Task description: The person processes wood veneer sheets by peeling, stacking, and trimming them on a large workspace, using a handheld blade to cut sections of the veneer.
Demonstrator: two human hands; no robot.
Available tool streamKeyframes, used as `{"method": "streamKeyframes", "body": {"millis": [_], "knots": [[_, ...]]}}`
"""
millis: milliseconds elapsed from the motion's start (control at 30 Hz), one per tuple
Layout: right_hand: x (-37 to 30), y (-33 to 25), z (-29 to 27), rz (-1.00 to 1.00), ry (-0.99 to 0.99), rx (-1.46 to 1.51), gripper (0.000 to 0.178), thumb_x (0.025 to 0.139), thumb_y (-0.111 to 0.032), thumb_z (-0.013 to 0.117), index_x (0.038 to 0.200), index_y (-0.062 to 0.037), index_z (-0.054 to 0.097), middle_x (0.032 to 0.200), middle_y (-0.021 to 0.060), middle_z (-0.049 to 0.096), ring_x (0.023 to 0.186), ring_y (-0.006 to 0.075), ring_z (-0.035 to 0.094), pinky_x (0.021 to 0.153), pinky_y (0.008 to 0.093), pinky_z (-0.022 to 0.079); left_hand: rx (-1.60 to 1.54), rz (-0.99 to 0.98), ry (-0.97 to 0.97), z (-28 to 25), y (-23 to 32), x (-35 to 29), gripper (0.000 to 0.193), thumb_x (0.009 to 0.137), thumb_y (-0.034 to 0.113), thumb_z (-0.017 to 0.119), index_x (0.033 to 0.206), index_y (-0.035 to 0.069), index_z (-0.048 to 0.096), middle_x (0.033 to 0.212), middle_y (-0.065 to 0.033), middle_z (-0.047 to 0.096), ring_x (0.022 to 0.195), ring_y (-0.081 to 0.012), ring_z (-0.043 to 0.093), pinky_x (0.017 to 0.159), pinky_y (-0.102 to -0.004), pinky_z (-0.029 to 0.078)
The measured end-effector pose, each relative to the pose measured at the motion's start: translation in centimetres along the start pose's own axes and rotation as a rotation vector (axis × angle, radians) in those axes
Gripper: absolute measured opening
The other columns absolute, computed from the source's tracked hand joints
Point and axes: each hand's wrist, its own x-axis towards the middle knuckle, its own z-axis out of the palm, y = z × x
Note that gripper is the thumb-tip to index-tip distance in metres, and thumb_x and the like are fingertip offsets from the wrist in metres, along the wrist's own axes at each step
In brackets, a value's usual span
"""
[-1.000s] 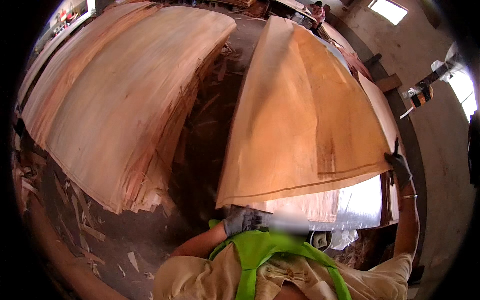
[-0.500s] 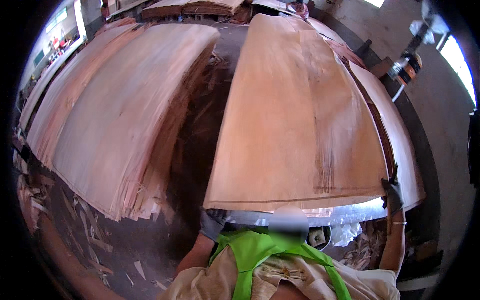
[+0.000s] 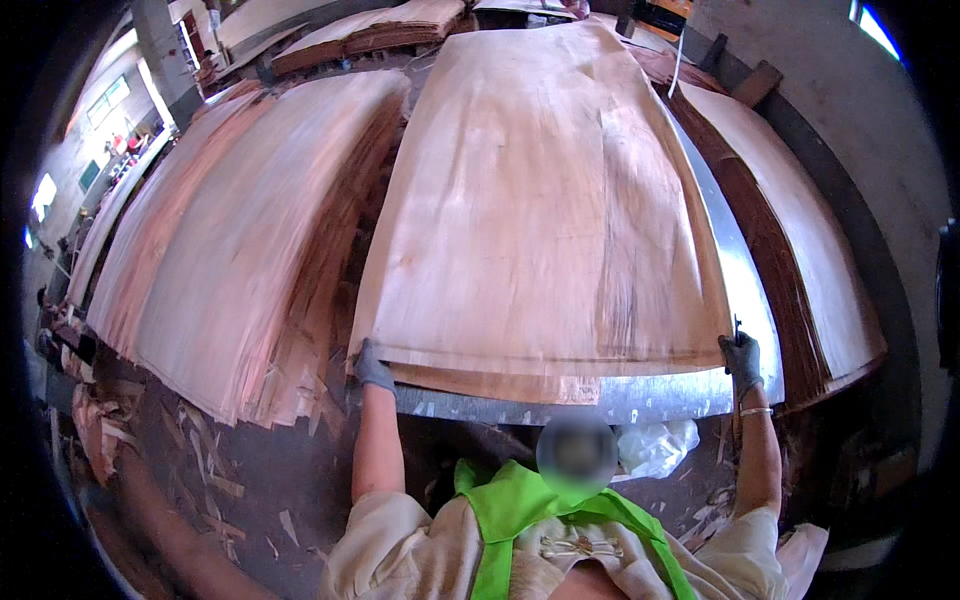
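Note:
A large, thin wood veneer sheet [image 3: 480, 220] stretches away from me over a metal-topped table [image 3: 660, 398]. Its near edge is raised, with another piece of veneer [image 3: 520, 386] showing beneath it. My left hand [image 3: 374, 366], in a grey glove, is closed on the sheet's near left corner. At the near right corner my right hand [image 3: 741, 360], also gloved, grips the edge. A slim dark stick-like thing pokes out above and below that hand; its kind is unclear. The sheet's surface is wavy, with a rough dark streak right of its middle.
Tall veneer stacks stand left [image 3: 250, 230] and right [image 3: 800, 220] of the table, with further piles [image 3: 400, 28] at the back. Wood scraps [image 3: 220, 485] litter the floor. A crumpled clear plastic bag [image 3: 658, 447] lies below the table's front edge.
Both hands have moved left and away from me, carrying the sheet's near edge with them. More of the metal surface now shows along the right side and front. The view has shifted too.

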Motion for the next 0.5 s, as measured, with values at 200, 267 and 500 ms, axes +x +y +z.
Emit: {"method": "streamKeyframes", "body": {"millis": [200, 267, 500], "knots": [[1.6, 4.5, -0.2, 0.003, -0.001, 0.074, 0.022, 0.079, -0.017, 0.064, 0.065, -0.0041, 0.054, 0.052, 0.0006, 0.047, 0.038, 0.0093, 0.042, 0.033, 0.0261, 0.033, 0.44, 0.299, 0.243, 5.2, -0.2, -6.8, 0.06, 0.079, 0.023, 0.063, 0.127, -0.002, 0.038, 0.124, -0.0148, 0.047, 0.106, -0.0237, 0.049, 0.091, -0.0353, 0.04], [0.9, 6.3, 0.0, -0.001, 0.017, 0.018, 0.022, 0.078, -0.018, 0.065, 0.065, -0.0033, 0.054, 0.052, 0.0012, 0.049, 0.038, 0.0099, 0.042, 0.033, 0.0268, 0.033, 0.505, 0.259, 0.258, 6.0, -0.4, -9.2, 0.067, 0.079, 0.027, 0.062, 0.132, 0.0, 0.032, 0.131, -0.0146, 0.04, 0.113, -0.0243, 0.045, 0.095, -0.0359, 0.037], [-2.6, 6.5, 1.3, 0.054, -0.01, -0.048, 0.025, 0.077, -0.021, 0.065, 0.067, 0.0015, 0.058, 0.051, 0.0073, 0.054, 0.037, 0.0134, 0.048, 0.034, 0.0295, 0.039, 0.648, 0.317, 0.3, 2.1, 0.0, -10.0, 0.074, 0.081, 0.023, 0.06, 0.137, -0.003, 0.019, 0.137, -0.0194, 0.03, 0.118, -0.0266, 0.041, 0.098, -0.0354, 0.034]]}}
